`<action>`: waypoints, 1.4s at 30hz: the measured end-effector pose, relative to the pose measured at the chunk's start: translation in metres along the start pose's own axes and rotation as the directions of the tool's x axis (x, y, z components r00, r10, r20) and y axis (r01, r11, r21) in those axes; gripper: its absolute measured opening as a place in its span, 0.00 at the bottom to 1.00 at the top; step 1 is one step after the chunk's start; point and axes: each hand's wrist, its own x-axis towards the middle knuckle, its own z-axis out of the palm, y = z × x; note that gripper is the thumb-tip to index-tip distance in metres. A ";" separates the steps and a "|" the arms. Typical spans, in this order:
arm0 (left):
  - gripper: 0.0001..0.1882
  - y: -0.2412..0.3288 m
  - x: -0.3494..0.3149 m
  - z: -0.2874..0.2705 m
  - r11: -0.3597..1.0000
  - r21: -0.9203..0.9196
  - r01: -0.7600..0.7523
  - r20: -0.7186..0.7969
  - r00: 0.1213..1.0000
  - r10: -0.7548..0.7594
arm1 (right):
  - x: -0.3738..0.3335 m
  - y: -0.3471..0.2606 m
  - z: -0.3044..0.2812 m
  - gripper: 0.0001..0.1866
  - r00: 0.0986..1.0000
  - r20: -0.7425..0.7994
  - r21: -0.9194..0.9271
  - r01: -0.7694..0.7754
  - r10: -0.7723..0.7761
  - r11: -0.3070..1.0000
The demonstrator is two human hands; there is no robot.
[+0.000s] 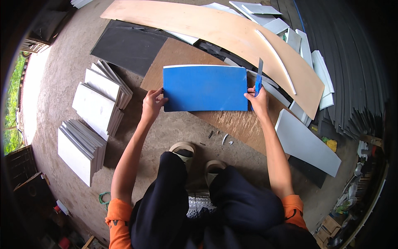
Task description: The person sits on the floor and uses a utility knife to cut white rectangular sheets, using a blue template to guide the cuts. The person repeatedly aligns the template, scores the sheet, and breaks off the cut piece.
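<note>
Blue board (pixel 205 88) is held up between two hands, covering part of a brown board (pixel 232 124). The left hand (pixel 152 103) has its fingers clamped on the left edge. The right hand (pixel 259 101) has its fingers pinched on the right edge and also around a blue knife (pixel 258 81), blade up. White boards (pixel 94 110) stand in piles on the floor (pixel 54 91) at left.

On the floor (pixel 56 93), I see stacked white panels (pixel 74 153) toward the left edge, a green loop (pixel 102 198) toward the near-left corner, and, along the right edge, dark sheets (pixel 340 54) and a yellow bundle (pixel 331 144), possibly a bag.
</note>
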 end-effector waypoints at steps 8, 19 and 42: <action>0.23 0.005 -0.002 -0.002 0.994 0.097 -0.046 -0.024 0.999 0.049 | 0.005 0.002 -0.004 0.19 0.999 0.052 0.097 -0.008 0.003 0.995; 0.23 0.015 0.001 -0.004 0.992 0.124 0.014 0.020 1.000 -0.016 | 0.003 -0.004 -0.006 0.19 0.996 0.025 0.083 -0.086 0.084 0.993; 0.13 0.009 -0.006 -0.004 0.994 -0.057 0.094 -0.057 0.994 -0.097 | 0.016 0.010 -0.002 0.15 0.998 -0.015 -0.183 -0.065 0.063 0.981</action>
